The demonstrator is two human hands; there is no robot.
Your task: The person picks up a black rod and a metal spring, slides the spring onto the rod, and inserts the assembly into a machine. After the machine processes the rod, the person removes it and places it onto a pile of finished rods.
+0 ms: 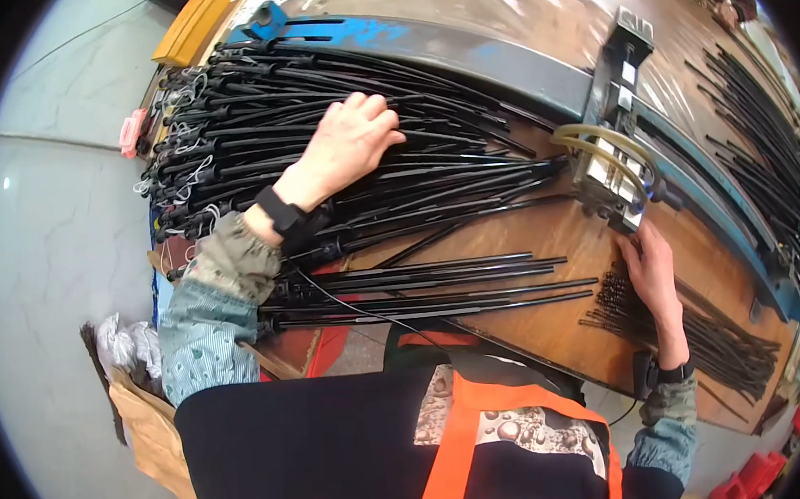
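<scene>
My left hand [348, 142] lies palm down on a big pile of long black rods [252, 121] spread across the left of a wooden workbench [553, 313]; the fingers curl over the rods. A black band sits on that wrist. My right hand [652, 274] rests at the base of a small metal fixture [612, 165] with yellowish tubing, beside a heap of thin dark pins [703, 335]. I cannot tell whether its fingers hold anything. A few separate black rods [421, 290] lie in a row near the bench's front edge.
A blue and dark metal rail [460, 46] curves across the bench behind the pile. More black rods [763, 131] lie at the far right. A yellow box [189, 23] sits at the back left, a paper bag [148, 425] on the floor at the left.
</scene>
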